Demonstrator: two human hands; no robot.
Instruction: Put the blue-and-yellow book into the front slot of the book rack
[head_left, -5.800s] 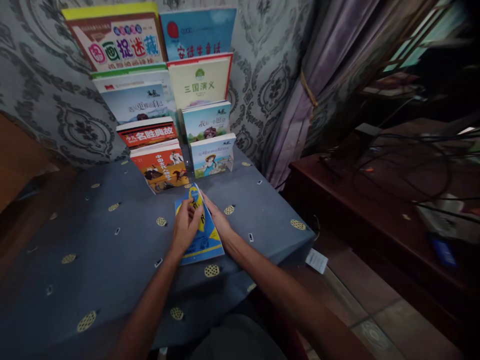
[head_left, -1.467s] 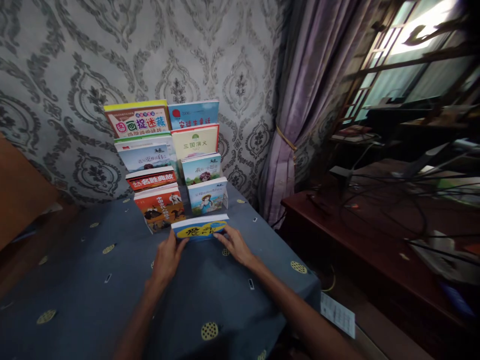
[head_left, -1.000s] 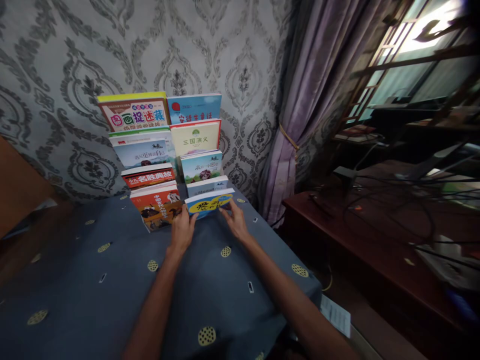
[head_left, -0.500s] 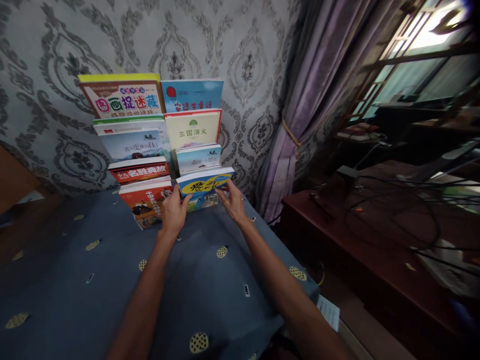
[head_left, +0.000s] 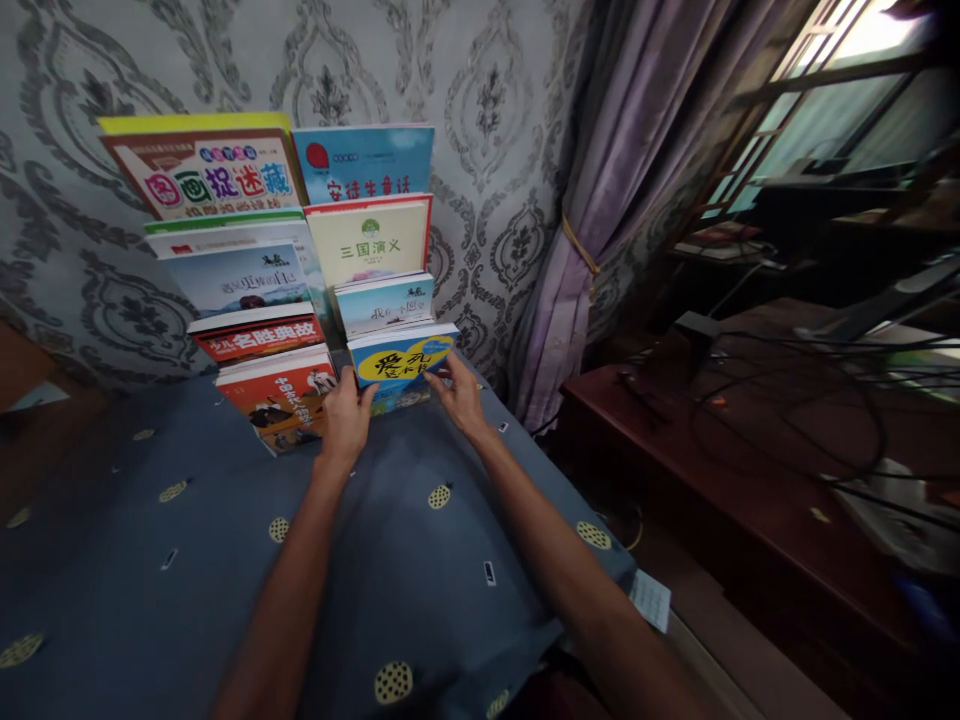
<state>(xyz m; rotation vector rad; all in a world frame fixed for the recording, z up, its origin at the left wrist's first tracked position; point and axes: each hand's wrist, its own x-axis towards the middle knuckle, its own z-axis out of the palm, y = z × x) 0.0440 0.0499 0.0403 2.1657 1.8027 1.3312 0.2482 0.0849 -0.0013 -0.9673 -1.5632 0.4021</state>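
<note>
At the front of the right column of books, a blue book with a yellow oval [head_left: 401, 366] stands leaning back. My left hand [head_left: 345, 415] grips its left edge, thumb on the cover, while my right hand [head_left: 456, 392] grips its right edge; both hands are closed on it. Just left of my left hand stands an orange book [head_left: 279, 405]. Behind the blue book rise a light-blue book [head_left: 384, 305], a red-edged cream book [head_left: 367, 240] and a taller blue book [head_left: 365, 160]. Whatever supports the books is mostly hidden by them.
The books stand on a blue cloth with yellow pineapples [head_left: 420, 600], against a patterned wall [head_left: 487, 110]. A tied purple curtain [head_left: 559, 320] hangs at the right. Beyond it, a dark red desk [head_left: 675, 480] holds tangled cables [head_left: 787, 455].
The blue book now sits straighter and a little lower, its cover more fully visible, with both hands still on its edges. The view has shifted and come slightly closer to the books.
</note>
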